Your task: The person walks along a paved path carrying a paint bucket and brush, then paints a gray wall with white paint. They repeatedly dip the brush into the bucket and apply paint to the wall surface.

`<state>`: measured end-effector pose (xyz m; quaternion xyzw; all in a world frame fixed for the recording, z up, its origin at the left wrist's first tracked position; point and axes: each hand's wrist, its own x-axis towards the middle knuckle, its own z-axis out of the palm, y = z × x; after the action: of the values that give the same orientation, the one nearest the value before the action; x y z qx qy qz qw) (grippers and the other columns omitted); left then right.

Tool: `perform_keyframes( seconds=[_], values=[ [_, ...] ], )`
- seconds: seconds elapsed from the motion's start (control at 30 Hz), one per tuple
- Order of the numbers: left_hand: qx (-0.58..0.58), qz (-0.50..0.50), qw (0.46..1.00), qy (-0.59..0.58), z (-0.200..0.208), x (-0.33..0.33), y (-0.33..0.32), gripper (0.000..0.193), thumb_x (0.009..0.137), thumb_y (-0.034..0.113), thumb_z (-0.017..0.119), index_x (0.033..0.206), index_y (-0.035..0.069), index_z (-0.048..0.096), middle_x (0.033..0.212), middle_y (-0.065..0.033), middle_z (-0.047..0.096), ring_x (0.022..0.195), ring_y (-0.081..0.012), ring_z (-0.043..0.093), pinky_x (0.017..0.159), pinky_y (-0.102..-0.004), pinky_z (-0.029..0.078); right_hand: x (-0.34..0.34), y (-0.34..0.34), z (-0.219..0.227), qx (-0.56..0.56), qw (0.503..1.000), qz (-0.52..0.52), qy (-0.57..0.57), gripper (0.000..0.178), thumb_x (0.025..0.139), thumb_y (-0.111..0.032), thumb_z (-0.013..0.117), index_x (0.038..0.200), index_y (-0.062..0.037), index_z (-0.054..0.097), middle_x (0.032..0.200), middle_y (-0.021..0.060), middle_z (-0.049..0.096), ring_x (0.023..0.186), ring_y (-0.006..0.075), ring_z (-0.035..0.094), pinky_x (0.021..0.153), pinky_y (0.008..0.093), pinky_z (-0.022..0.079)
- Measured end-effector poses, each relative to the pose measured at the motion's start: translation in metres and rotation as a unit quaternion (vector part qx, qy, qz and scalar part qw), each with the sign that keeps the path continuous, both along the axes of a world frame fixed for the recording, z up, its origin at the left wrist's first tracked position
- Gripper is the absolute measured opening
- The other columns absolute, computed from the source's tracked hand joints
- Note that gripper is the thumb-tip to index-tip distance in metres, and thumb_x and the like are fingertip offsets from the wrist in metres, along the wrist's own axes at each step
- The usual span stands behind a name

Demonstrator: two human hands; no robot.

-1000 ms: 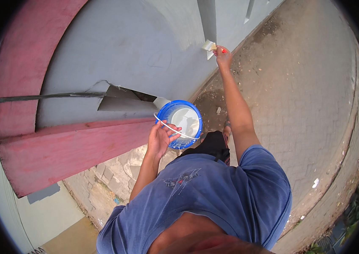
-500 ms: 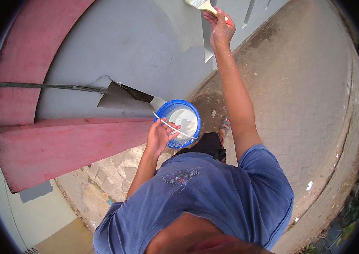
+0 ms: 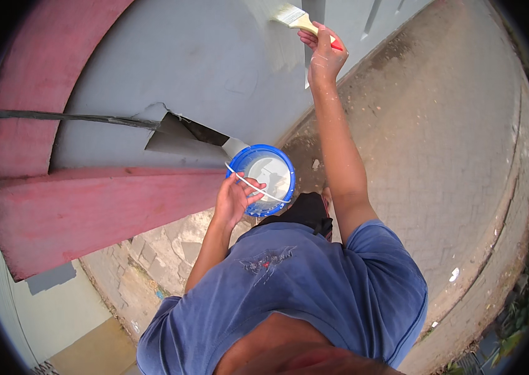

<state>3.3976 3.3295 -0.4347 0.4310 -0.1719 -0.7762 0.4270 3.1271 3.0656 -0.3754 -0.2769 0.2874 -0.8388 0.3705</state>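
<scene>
My right hand is raised on an outstretched arm, its fingers closed around the handle of a flat paintbrush. The pale handle has a red end, and the bristles are at the grey wall. Low in front of my body, my left hand has its fingers hooked under the white wire handle of a blue-rimmed bucket. White paint lies inside the bucket, and splashes mark its rim. Small white specks dot my right forearm.
Left of the bucket, a faded red ledge juts out, joining a curved red band. A dark strip crosses toward a jagged opening in the wall. Paved ground stretches to the right.
My right hand and the paintbrush have shifted slightly down in the picture, bringing more of the bristles into view. My left hand keeps hold of the bucket, almost unmoved.
</scene>
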Motion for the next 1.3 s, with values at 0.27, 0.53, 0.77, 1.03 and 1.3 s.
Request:
perform_keyframes(
  seconds=[0.27, 0.53, 0.77, 1.03, 1.3],
  values=[
    [0.000, -0.004, 1.000, 0.003, 0.001, 0.000, -0.001, 0.034, 0.103, 0.046, 0.046, 0.115, 0.014, 0.046, 0.099, -0.0172, 0.064, 0.113, -0.0392, 0.064, 0.092, -0.0451, 0.054, 0.010, 0.001, -0.074, 0.094, 0.991, 0.031, -0.091, 0.032, 0.099, -0.014, 0.057, 0.116, 0.0129, 0.060, 0.095, 0.0220, 0.070, 0.084, 0.0274, 0.073, 0.080, 0.0346, 0.061],
    [-0.012, -0.002, 1.000, 0.004, 0.008, -0.001, -0.001, 0.035, 0.102, 0.045, 0.048, 0.116, 0.013, 0.046, 0.099, -0.0171, 0.064, 0.115, -0.0384, 0.063, 0.092, -0.0448, 0.054, 0.029, 0.029, -0.146, 0.269, 0.963, -0.010, 0.024, 0.026, 0.099, -0.013, 0.056, 0.106, 0.0099, 0.066, 0.090, 0.0195, 0.072, 0.075, 0.0232, 0.073, 0.073, 0.0308, 0.061],
    [-0.029, -0.004, 0.999, 0.015, 0.017, -0.003, 0.002, 0.034, 0.102, 0.045, 0.048, 0.116, 0.014, 0.046, 0.099, -0.0168, 0.064, 0.115, -0.0386, 0.063, 0.093, -0.0446, 0.053, 0.019, 0.033, 0.075, -0.027, 0.999, -0.012, 0.014, 0.030, 0.100, -0.014, 0.054, 0.109, 0.0133, 0.062, 0.093, 0.0228, 0.069, 0.081, 0.0268, 0.072, 0.081, 0.0344, 0.060],
    [-0.033, -0.011, 0.999, 0.021, 0.016, -0.005, -0.004, 0.033, 0.101, 0.044, 0.049, 0.115, 0.014, 0.047, 0.100, -0.0161, 0.065, 0.116, -0.0379, 0.063, 0.093, -0.0447, 0.053, 0.028, 0.036, -0.107, 0.179, 0.982, -0.027, -0.047, 0.028, 0.098, -0.012, 0.059, 0.108, 0.0128, 0.064, 0.090, 0.0213, 0.070, 0.077, 0.0245, 0.073, 0.073, 0.0320, 0.062],
    [-0.030, -0.022, 0.999, 0.031, 0.020, -0.002, -0.004, 0.034, 0.102, 0.044, 0.049, 0.117, 0.013, 0.048, 0.101, -0.0160, 0.065, 0.116, -0.0375, 0.063, 0.093, -0.0450, 0.053, 0.038, 0.034, -0.076, 0.211, 0.974, -0.013, 0.078, 0.024, 0.097, -0.011, 0.056, 0.102, 0.0099, 0.068, 0.084, 0.0187, 0.071, 0.071, 0.0220, 0.072, 0.068, 0.0305, 0.060]
  ],
)
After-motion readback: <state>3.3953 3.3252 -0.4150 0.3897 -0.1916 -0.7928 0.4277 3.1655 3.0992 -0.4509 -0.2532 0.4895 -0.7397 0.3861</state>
